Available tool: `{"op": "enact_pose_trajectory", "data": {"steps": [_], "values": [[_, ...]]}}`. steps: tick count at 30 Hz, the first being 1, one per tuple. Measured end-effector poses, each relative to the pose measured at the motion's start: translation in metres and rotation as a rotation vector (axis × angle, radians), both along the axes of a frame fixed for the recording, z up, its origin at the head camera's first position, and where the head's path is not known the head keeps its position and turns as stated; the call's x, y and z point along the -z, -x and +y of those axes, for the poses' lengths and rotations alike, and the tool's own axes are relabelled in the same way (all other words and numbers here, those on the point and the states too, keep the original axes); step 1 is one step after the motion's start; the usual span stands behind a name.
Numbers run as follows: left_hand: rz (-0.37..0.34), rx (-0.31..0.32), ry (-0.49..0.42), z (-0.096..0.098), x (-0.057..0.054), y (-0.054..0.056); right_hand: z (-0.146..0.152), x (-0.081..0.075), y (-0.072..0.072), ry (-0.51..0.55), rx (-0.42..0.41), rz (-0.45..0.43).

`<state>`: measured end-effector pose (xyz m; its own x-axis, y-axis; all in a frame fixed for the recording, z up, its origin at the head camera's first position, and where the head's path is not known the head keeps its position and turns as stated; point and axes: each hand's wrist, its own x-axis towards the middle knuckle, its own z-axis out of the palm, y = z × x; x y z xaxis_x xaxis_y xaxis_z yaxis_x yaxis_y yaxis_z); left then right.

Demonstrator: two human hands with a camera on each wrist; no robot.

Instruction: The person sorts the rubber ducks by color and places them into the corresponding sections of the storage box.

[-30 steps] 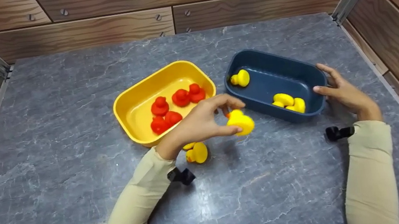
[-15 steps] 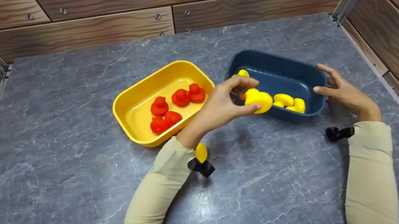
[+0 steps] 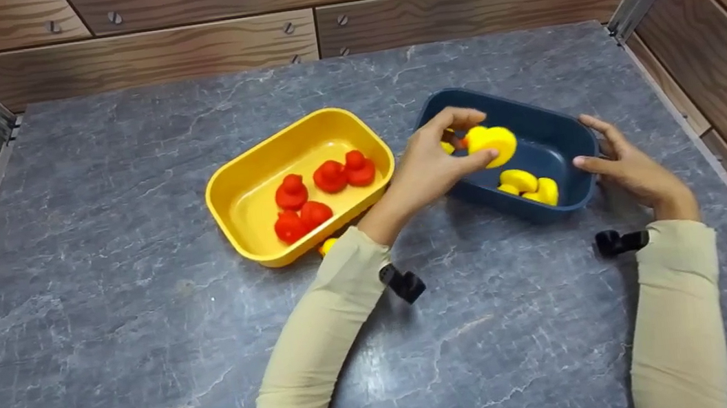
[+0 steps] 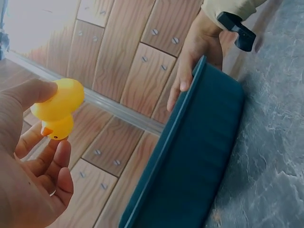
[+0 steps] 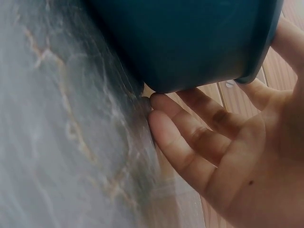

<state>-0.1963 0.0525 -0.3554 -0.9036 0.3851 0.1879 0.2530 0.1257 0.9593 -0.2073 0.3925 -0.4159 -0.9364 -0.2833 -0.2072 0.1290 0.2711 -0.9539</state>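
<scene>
My left hand point(image 3: 431, 164) pinches a yellow rubber duck point(image 3: 493, 145) between thumb and fingers, above the dark blue bin point(image 3: 550, 117). The left wrist view shows this duck tipped head down, its orange beak near the fingers. Inside the bin lie several yellow ducks point(image 3: 519, 181); one at the far left is mostly covered by my left hand. My right hand point(image 3: 636, 167) grips the bin's right end, thumb over the rim. In the right wrist view its fingers point(image 5: 183, 137) lie along the outer wall, near the tabletop.
A yellow bin point(image 3: 241, 170) holding several red ducks point(image 3: 330, 177) stands to the left of the blue one. Another yellow duck point(image 3: 328, 245) peeks out between that bin and my left sleeve. Wood-patterned panels point(image 3: 138, 62) enclose the grey marbled table point(image 3: 126, 191).
My left hand has carried the yellow duck right and away from me, from in front of the bins to over the blue bin. My right hand stays at the bin's end.
</scene>
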Motion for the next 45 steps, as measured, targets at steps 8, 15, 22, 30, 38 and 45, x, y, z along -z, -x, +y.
{"op": "enact_pose_trajectory", "data": {"steps": [8,15,22,30,38,45], "values": [[-0.008,-0.055,0.118,0.019,-0.006,0.017,-0.002,-0.002,0.001,-0.089,0.002,0.002],[-0.054,-0.103,0.163,0.038,0.008,0.026,-0.001,-0.001,0.0,-0.055,-0.003,-0.005],[-0.041,-0.153,0.233,0.05,0.015,0.03,0.003,-0.003,-0.001,-0.065,0.012,-0.013],[-0.02,-0.212,0.257,0.051,0.019,0.032,-0.001,0.0,0.002,-0.108,0.035,-0.035],[-0.046,-0.112,0.196,0.032,0.014,0.037,-0.001,0.002,0.002,-0.059,0.005,-0.003],[-0.023,-0.034,0.052,0.004,0.008,0.03,0.001,0.001,0.001,-0.024,-0.014,0.012]]}}
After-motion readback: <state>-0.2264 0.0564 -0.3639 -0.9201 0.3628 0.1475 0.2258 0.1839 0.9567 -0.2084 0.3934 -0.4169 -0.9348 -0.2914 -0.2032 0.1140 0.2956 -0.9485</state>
